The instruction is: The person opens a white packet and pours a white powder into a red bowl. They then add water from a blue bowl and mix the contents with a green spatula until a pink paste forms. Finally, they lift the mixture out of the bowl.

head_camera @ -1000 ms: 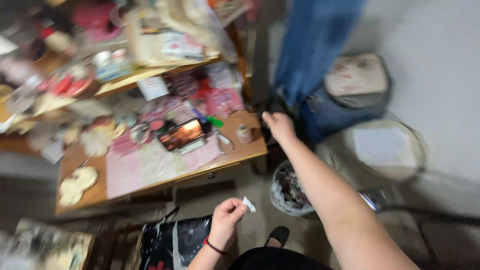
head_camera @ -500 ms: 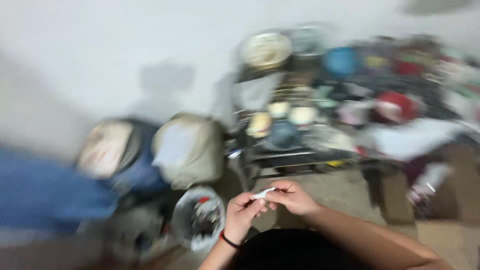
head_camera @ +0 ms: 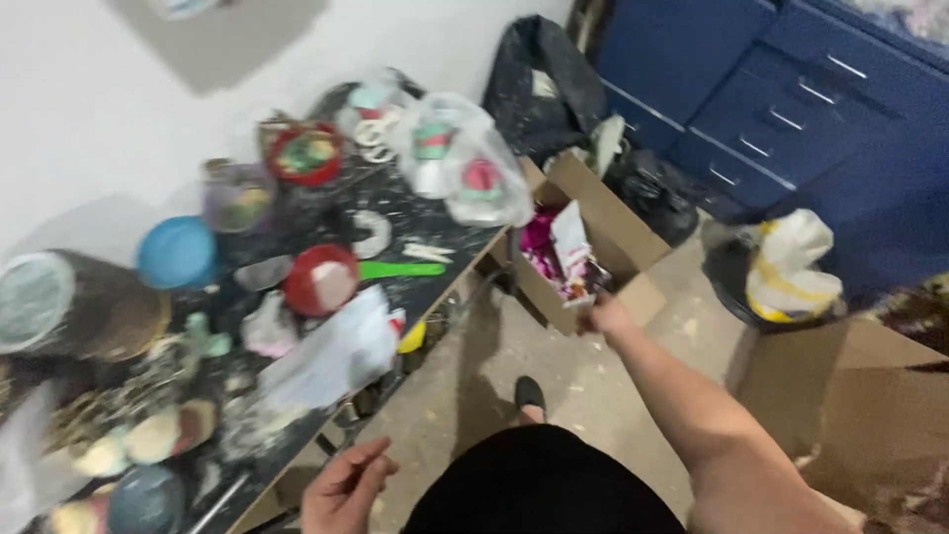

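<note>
My right hand (head_camera: pixel 604 316) is stretched out to the near rim of an open cardboard box (head_camera: pixel 621 233) on the floor. The box holds pink and white scraps (head_camera: pixel 556 248). The fingers point into the box and are hidden, so I cannot tell whether they hold anything. My left hand (head_camera: pixel 345 485) hangs low beside my lap with loosely curled fingers and nothing in it, close to the edge of a dark, paint-spattered table (head_camera: pixel 390 225).
The table carries a red bowl (head_camera: pixel 319 280), a blue lid (head_camera: pixel 176 252), a green tool (head_camera: pixel 400 269), a clear plastic bag (head_camera: pixel 465 158) and white paper (head_camera: pixel 331 351). Blue drawers (head_camera: pixel 791 99), black bags (head_camera: pixel 544 69), a white-and-yellow bundle (head_camera: pixel 791 267) and flat cardboard (head_camera: pixel 870 396) surround the bare floor (head_camera: pixel 583 396).
The view has swung to another part of the room. Both hands held a small white scrap together; now they are apart, the right at the box, the left empty.
</note>
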